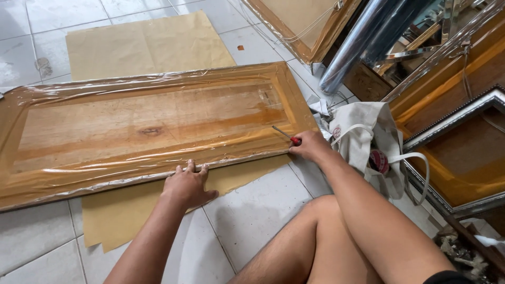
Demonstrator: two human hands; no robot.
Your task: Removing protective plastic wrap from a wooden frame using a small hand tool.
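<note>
On the white tiled floor [252,210], seen from the head camera, lies a long wooden panel [147,123] wrapped in clear plastic film, its raised frame running around a sunken middle. It rests slantwise on sheets of tan kraft paper [147,44], one showing beyond its far edge and another sticking out from under its near edge. Right of the panel's end sits a cream cloth tote bag [363,131] with white straps, a round red-and-white patch on its side and a smaller round mark higher up. Behind the bag lean a roll of clear film [357,42] and another wrapped frame [305,26]; at the far right stand dark frames with silver edging [463,142], also under plastic.

The left hand [187,184] lies palm down at the panel's near edge, arm stretched forward from the lower left. Its fingers [190,168] are held close together, their tips pressing on the wrapped rim, the thumb out to the right on the paper.

The right hand [310,146] reaches across above the bent bare knee [315,210] to the panel's near right corner. Its fingers are curled shut around a small red-handled cutter [288,137], whose thin metal blade points up and left over the film on the frame's corner. The wrist sits just beside the bag's strap.
</note>
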